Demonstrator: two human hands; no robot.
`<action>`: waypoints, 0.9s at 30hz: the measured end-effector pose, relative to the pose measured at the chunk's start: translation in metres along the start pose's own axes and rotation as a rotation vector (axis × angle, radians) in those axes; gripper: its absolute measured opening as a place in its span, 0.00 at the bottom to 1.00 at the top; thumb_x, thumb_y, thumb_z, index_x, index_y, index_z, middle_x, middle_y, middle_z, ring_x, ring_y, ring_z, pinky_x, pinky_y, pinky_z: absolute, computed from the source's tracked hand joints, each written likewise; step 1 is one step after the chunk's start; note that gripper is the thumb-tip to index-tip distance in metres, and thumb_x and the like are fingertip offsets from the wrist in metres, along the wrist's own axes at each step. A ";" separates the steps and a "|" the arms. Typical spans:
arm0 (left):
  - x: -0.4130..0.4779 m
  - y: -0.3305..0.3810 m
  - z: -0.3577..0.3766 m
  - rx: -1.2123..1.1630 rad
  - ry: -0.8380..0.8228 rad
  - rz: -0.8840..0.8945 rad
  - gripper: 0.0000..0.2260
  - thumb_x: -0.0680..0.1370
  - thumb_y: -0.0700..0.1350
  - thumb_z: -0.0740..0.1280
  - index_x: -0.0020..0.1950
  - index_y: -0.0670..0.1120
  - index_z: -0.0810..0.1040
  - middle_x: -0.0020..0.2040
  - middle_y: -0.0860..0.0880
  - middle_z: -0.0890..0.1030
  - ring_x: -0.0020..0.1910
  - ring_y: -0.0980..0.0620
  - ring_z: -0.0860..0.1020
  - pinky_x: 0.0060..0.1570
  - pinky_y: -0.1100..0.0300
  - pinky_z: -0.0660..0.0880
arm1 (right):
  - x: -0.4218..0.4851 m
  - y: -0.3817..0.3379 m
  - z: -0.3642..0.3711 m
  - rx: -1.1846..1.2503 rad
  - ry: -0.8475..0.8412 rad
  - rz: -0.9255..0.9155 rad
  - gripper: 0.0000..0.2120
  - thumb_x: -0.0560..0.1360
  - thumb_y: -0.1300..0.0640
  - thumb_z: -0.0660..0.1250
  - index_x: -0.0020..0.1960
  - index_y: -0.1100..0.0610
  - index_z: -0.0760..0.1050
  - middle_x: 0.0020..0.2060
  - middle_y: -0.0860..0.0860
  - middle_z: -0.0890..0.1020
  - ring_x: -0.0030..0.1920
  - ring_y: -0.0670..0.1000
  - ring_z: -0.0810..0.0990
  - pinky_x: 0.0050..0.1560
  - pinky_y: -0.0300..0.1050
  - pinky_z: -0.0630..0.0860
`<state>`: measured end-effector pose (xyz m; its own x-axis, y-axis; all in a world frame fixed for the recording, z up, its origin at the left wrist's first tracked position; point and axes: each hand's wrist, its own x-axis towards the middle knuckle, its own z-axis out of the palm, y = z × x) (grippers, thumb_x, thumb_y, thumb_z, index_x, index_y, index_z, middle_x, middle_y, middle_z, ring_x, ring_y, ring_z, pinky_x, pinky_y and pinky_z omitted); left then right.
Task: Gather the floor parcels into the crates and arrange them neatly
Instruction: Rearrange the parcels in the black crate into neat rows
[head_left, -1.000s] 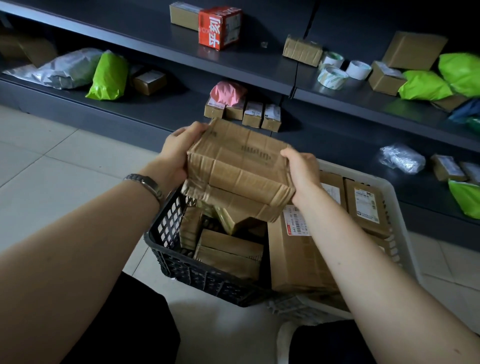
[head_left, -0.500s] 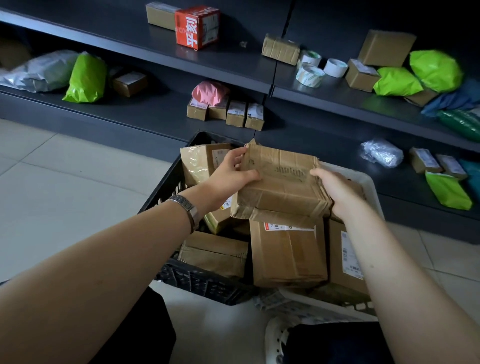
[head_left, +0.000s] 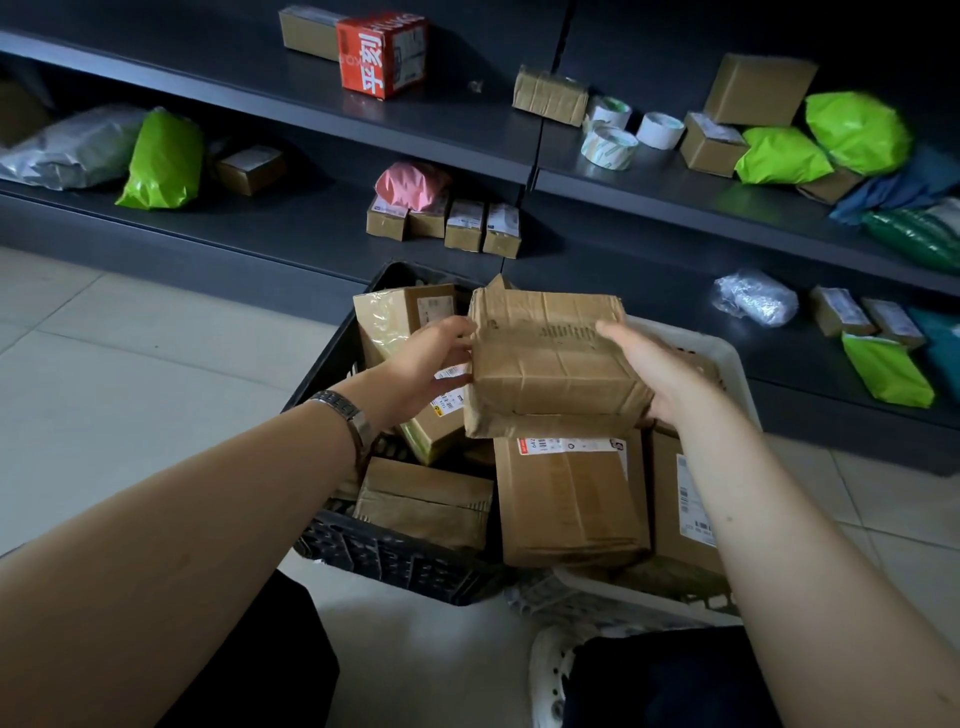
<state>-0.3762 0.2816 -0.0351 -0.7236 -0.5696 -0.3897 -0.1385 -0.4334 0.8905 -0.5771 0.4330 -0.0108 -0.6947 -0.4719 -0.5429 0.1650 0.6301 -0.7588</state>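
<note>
Two grips pinch the crumpled parcel (head_left: 550, 358), left hand (head_left: 431, 364) and right hand (head_left: 660, 371); I'd lay it flat, squared in the black crate (head_left: 395, 564).

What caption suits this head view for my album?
The left hand and right hand hold a crumpled parcel above the black crate and white crate.

- Ahead of me, dark shelves (head_left: 291, 88) stand on a pale tiled floor (head_left: 130, 374).
- 1 red box (head_left: 382, 54) sits on the upper shelf.
- 3 tape rolls (head_left: 609, 147) lie close together further right.
- 1 pink bag (head_left: 410, 184) rests on small labelled boxes (head_left: 465, 226) on the lower shelf.
- 1 green bag (head_left: 163, 158) lies beside a grey bag (head_left: 72, 148), far left.
</note>
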 end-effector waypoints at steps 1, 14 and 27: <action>0.000 -0.002 -0.001 0.014 -0.029 -0.003 0.18 0.78 0.48 0.63 0.68 0.46 0.73 0.61 0.46 0.79 0.60 0.49 0.78 0.50 0.57 0.77 | -0.002 0.001 -0.001 -0.046 0.009 0.002 0.51 0.53 0.26 0.71 0.72 0.45 0.68 0.69 0.52 0.75 0.67 0.59 0.74 0.68 0.65 0.69; -0.004 -0.001 0.018 0.197 -0.111 -0.045 0.25 0.77 0.61 0.64 0.70 0.50 0.70 0.64 0.54 0.71 0.63 0.56 0.67 0.60 0.54 0.71 | -0.002 0.012 -0.018 -0.036 0.115 0.082 0.37 0.66 0.33 0.71 0.69 0.50 0.70 0.64 0.57 0.77 0.61 0.61 0.77 0.63 0.65 0.73; 0.001 -0.003 0.022 0.319 -0.012 0.147 0.34 0.69 0.63 0.72 0.72 0.55 0.67 0.65 0.51 0.74 0.63 0.53 0.74 0.67 0.50 0.69 | -0.004 0.010 -0.023 -0.054 0.264 -0.239 0.24 0.73 0.47 0.72 0.67 0.47 0.72 0.66 0.50 0.76 0.65 0.55 0.76 0.66 0.58 0.73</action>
<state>-0.3916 0.2978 -0.0331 -0.7594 -0.6004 -0.2506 -0.2352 -0.1057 0.9662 -0.5892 0.4555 -0.0078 -0.8675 -0.4385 -0.2351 -0.0566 0.5565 -0.8289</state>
